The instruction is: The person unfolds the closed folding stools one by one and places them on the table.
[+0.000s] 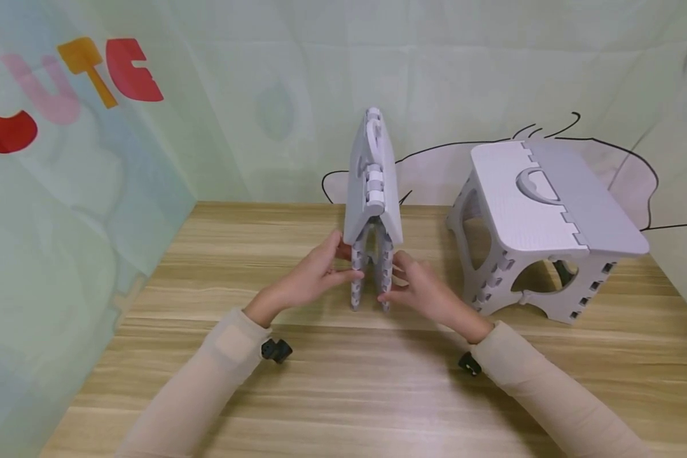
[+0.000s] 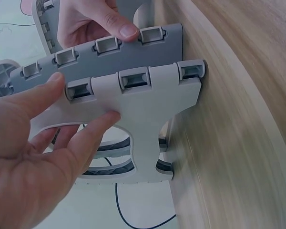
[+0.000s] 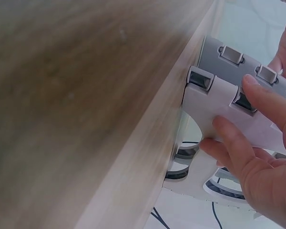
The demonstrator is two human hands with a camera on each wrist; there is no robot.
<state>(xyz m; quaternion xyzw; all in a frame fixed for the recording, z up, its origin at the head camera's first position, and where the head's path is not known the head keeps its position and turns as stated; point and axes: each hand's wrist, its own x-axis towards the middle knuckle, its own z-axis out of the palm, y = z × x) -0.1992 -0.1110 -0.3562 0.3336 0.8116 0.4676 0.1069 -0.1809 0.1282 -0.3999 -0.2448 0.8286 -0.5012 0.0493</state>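
Note:
A grey-and-white folding stool (image 1: pixel 355 197) stands half folded on the wooden table, its two seat halves sloping down from the raised handle. Its two leg panels are close together, with a narrow gap between them. My left hand (image 1: pixel 315 270) holds the left leg panel, thumb at the hinged edge; the left wrist view shows fingers on the panel's white face (image 2: pixel 148 109), others partly hidden by its cutout. On the opposite side, my right hand (image 1: pixel 426 289) holds the right panel. In the right wrist view its thumb (image 3: pixel 264 98) lies along the hinge edge and its fingers touch the face.
To the right, a second folding stool (image 1: pixel 504 210) stands fully unfolded with its seat flat. A printed cloth (image 1: pixel 286 76) hangs behind the table (image 1: pixel 343 381) and along its left side, with coloured letters on it. Black devices (image 1: pixel 277 350) are worn at both wrists.

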